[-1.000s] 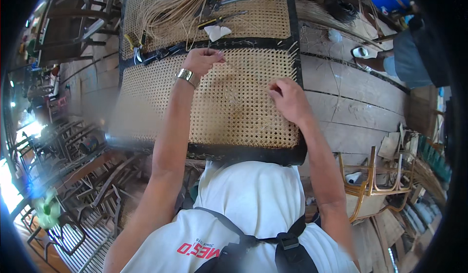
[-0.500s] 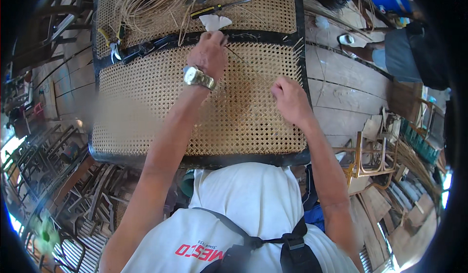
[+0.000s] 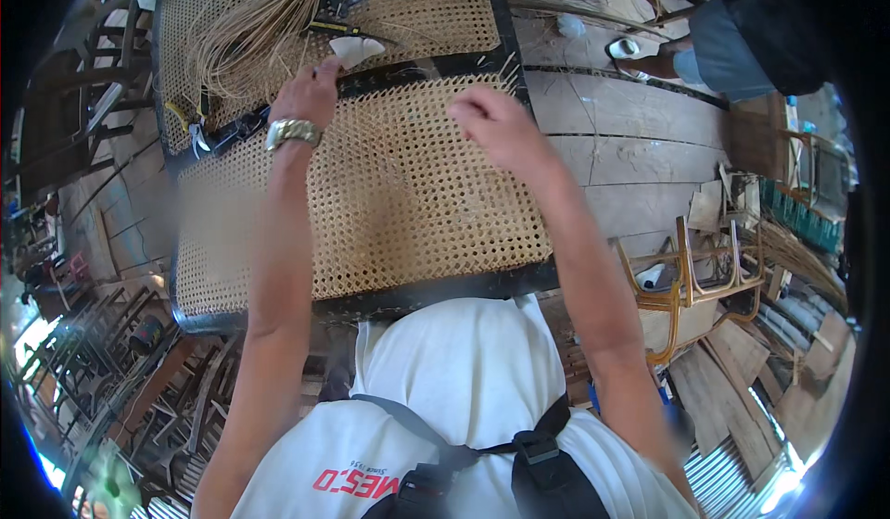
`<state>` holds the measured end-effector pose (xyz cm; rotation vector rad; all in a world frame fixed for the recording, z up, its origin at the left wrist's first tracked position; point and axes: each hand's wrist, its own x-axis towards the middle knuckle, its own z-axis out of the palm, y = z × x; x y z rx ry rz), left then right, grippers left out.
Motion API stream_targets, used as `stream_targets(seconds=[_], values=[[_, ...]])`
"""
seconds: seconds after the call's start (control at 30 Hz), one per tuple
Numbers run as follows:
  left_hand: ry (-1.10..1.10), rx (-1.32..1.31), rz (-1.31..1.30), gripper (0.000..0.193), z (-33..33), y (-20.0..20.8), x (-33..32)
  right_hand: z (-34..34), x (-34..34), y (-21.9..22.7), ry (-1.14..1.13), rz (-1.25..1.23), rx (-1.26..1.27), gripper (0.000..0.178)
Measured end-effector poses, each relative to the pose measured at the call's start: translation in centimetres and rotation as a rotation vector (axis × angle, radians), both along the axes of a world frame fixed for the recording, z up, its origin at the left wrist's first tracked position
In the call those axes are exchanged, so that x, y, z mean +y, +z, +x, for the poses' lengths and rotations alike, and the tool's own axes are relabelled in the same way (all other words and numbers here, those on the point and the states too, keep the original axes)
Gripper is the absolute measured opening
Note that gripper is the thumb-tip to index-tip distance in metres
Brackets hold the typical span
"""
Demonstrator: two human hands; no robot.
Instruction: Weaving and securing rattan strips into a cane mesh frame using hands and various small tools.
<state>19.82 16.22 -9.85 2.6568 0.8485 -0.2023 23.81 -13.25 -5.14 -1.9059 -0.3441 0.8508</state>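
Right hand (image 3: 501, 130) now higher over cane panel (image 3: 445, 195), left hand (image 3: 308, 97) still by black crossbar (image 3: 399, 76); work likely centres there. Can't tell either grip.

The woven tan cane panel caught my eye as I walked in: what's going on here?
A person's left hand is at the black crossbar of this black-framed cane panel, near a small white scrap. The right hand, curled, is over the weave's right side. Whether either grips anything is unclear. A bundle of long tan strands lies beyond the crossbar.
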Motion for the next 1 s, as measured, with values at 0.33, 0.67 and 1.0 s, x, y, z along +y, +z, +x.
stream_targets(seconds=[0.33, 0.67, 1.0], values=[[-0.488, -0.3, -0.46, 0.022, -7.3, 2.8, -16.3, -2.0, -17.8, 7.6, -0.845, 0.724, 0.153, 0.014], [-0.625, -0.216, -0.378, 0.024, -6.8, 7.9, -18.5, -1.6, -10.1, 0.1, 0.048, -0.293, -0.451, 0.013], [-0.773, 0.309, -0.279, 0.031, -2.7, 5.0, -15.7, -1.6, -9.4, -0.4, 0.112, -0.397, -0.141, 0.02]])
